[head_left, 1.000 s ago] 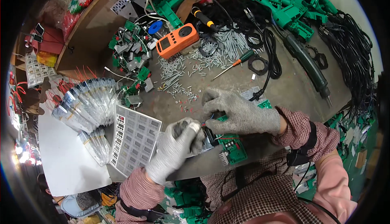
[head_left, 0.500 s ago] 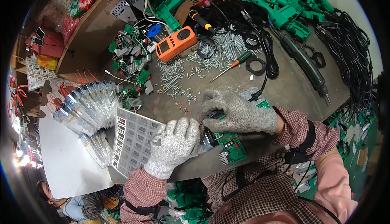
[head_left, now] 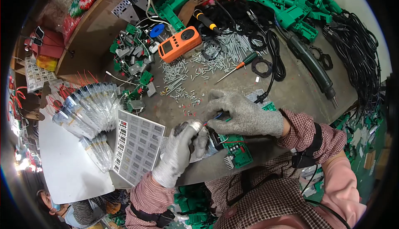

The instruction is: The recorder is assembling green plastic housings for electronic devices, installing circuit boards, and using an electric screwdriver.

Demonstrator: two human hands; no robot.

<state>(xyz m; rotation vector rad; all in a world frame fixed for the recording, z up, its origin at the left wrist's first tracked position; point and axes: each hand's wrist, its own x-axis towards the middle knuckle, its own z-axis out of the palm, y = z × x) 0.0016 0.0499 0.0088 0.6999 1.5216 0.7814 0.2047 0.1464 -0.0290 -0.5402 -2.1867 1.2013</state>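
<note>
Both hands wear grey knit gloves and meet close together near the table's front edge. My left hand (head_left: 176, 152) has its thumb and finger pinched at the end of thin wires. Opposite it, my right hand (head_left: 245, 114) is closed with thumb and forefinger on the same thin wires (head_left: 217, 116), a bit of blue and red showing between the hands. Just below the right hand lies a green plastic housing (head_left: 243, 160) with a small board, a finned metal heat sink (head_left: 229, 162) and a red wire. A dark part in clear plastic, partly hidden, sits beside the left fingers.
Screws (head_left: 224, 48) lie scattered behind the hands, with an orange meter (head_left: 181, 44) and a screwdriver (head_left: 237, 67). A sticker sheet (head_left: 139, 144) and bagged parts (head_left: 89, 108) are at left. A power screwdriver (head_left: 311, 65) and black cables (head_left: 355, 50) are at right.
My left hand has turned, its fingertips lifting toward the right hand and the wires between them. The right hand stays almost where it was.
</note>
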